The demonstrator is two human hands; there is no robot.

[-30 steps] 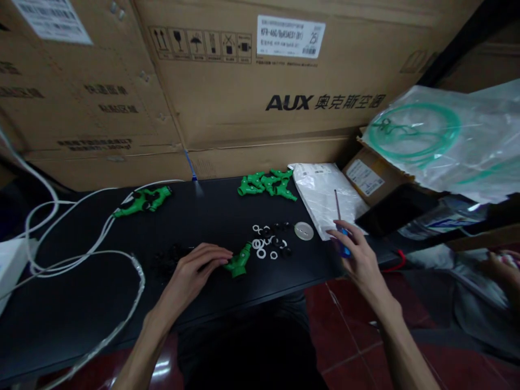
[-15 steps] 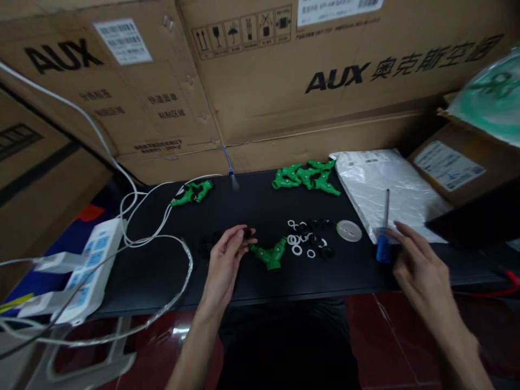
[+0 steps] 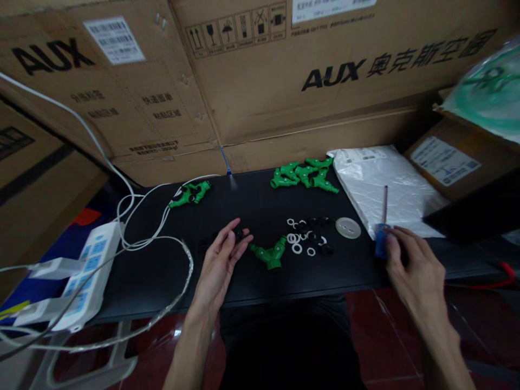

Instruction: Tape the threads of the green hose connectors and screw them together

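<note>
While the green Y-shaped fitting [image 3: 270,256] lies near the front edge of the surface [image 3: 249,203], its two arms spread toward the back and its stem toward that edge, I have the left hand [image 3: 219,259] just left of it, forearm slanting up from below. That palm is turned inward, thumb side up, thumb and fingers gathered lightly on a small black part [image 3: 239,234]; the fingertips reach close to the fitting's left arm. Well to the right of the fitting, my right hand [image 3: 418,265] comes in back side up, thumb and forefinger meeting the blue handle of a screwdriver [image 3: 381,241] whose shaft points backward. I cannot tell whether they clamp that handle or only touch it. My two hands are well apart. Just right of the fitting lie white rings [image 3: 297,253] and black pieces [image 3: 326,249], with a pale disc [image 3: 348,228] farther right. Behind the fitting sits a cluster of green fittings [image 3: 303,174].
</note>
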